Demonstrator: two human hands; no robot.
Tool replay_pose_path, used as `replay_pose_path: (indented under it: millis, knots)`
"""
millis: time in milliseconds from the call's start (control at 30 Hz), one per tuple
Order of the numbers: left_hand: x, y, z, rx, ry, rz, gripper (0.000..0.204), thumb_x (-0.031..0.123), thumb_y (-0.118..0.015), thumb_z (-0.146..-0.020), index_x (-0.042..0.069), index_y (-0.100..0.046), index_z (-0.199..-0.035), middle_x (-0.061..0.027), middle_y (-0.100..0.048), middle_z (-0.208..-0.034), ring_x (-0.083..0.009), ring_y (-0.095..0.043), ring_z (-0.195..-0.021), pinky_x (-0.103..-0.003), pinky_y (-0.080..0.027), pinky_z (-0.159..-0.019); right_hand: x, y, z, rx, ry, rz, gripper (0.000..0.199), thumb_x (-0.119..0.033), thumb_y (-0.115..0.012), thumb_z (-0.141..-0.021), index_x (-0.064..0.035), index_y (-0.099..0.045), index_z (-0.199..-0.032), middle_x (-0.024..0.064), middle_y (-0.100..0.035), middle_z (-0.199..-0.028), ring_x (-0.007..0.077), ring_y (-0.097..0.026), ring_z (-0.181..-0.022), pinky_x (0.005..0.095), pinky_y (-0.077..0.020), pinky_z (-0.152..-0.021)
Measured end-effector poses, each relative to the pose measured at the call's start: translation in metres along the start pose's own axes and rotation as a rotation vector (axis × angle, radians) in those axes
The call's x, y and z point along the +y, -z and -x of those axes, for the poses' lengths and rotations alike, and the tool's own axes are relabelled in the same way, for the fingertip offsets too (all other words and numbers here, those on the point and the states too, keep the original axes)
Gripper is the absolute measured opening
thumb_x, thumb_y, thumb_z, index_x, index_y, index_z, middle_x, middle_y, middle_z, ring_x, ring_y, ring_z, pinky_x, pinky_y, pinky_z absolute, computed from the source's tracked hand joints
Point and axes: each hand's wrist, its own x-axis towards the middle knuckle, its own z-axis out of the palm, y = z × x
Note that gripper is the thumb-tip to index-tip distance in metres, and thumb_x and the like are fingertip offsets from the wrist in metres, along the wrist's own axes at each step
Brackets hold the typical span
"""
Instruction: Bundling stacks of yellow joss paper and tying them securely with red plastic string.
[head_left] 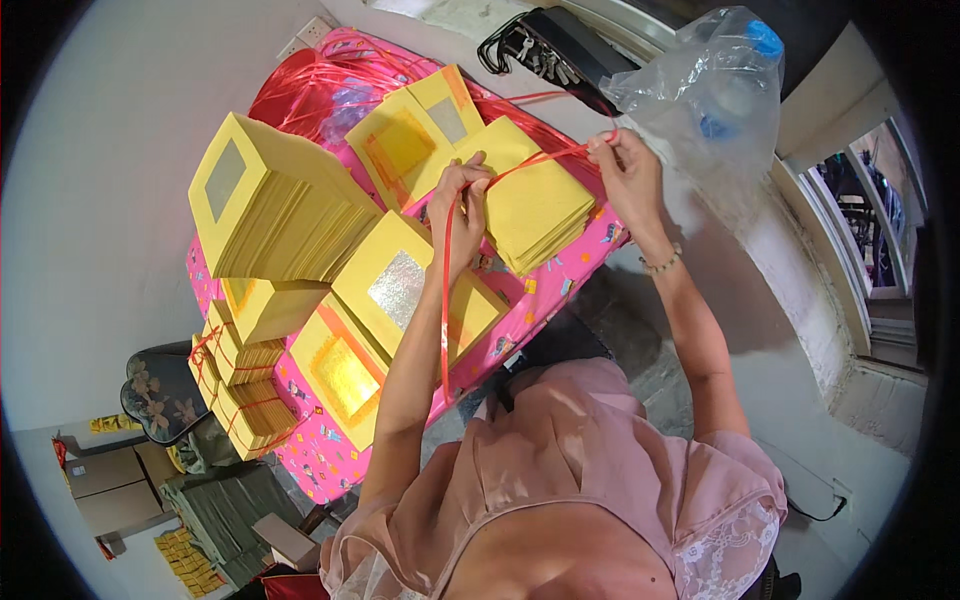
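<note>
Paper stack being tied with ribbon
Left hand (462, 205) and right hand (622, 165) are each pinching the red ribbon (530, 163), stretching it over the yellow paper stack (540, 205) lying at the table's (330, 460) far right corner.

Both arms reach far forward. The left hand (462, 205) has its fingers curled and pinched closed. The right hand (625, 165), further right, is also pinched closed, with a bracelet at its wrist.
</note>
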Motion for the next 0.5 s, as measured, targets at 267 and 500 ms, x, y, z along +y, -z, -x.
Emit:
replay_pose_path:
  millis: [267, 500]
  knots:
    - [0.005, 0.0, -0.002, 0.003, -0.064, -0.038, 0.003, -0.002, -0.057, -0.095, -0.002, -0.059, -0.092, -0.0126, -0.062, -0.085, -0.0305, -0.068, -0.103, -0.039, -0.05, -0.096, -0.025, 0.016, 0.075, 0.192, 0.134, -0.12, 0.013, -0.012, -0.064, -0.097, -0.0002, -0.064, -0.091, -0.001, -0.063, -0.082, 0.0028, -0.054, -0.074, 0.0208, -0.0453, -0.066]
    - [0.004, 0.001, -0.003, -0.003, -0.044, -0.017, 0.006, 0.001, -0.058, -0.096, -0.003, -0.06, -0.092, -0.0137, -0.063, -0.087, -0.0299, -0.068, -0.105, -0.037, -0.051, -0.093, -0.029, 0.005, 0.15, 0.256, -0.392, -0.602, 0.017, -0.021, -0.063, -0.098, -0.0056, -0.064, -0.093, -0.0014, -0.061, -0.078, 0.0056, -0.054, -0.07, 0.0225, -0.0438, -0.067]
